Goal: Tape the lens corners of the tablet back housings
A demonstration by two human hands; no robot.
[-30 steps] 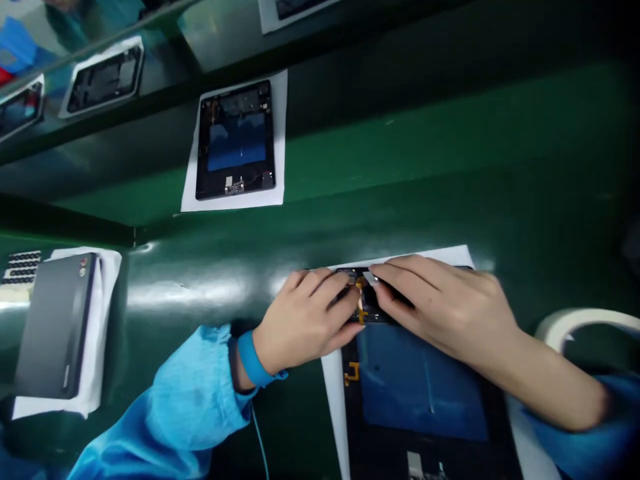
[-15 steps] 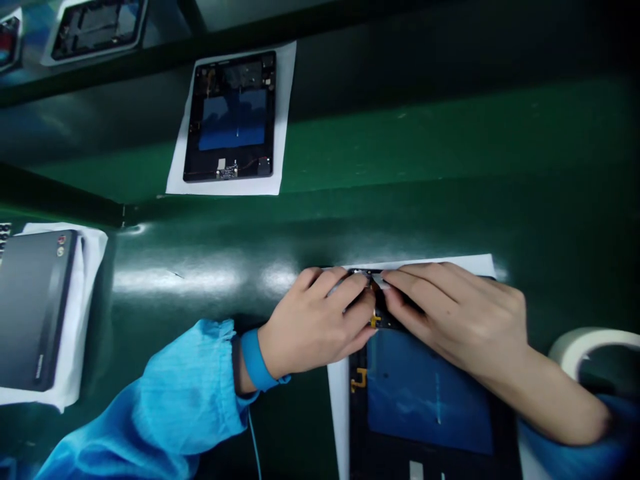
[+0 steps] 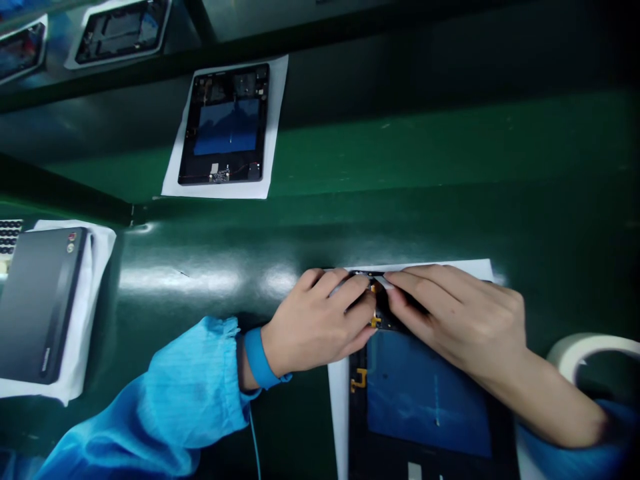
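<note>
An opened tablet (image 3: 425, 393) lies in front of me on white paper, its blue inner panel and orange flex cables showing. My left hand (image 3: 320, 320) rests over its upper left corner, fingers curled and pressed onto the edge. Close beside it, my right hand (image 3: 460, 313) pinches a small whitish strip (image 3: 384, 282) between thumb and forefinger at the tablet's top part. Both sets of fingertips nearly meet there, and they partly hide the small parts underneath. A blue band (image 3: 260, 360) with a thin cord circles my left wrist.
Another opened tablet (image 3: 227, 127) lies on paper at the back. A closed dark tablet (image 3: 43, 307) is on paper at left. A roll of tape (image 3: 570, 353) stands at right. Two more opened devices are on the raised shelf (image 3: 240, 40) at upper left.
The head view has shifted slightly, so the background things sit a little differently. Both hands stay at the tablet's top; slightly more of the whitish strip shows by the right fingertips.
</note>
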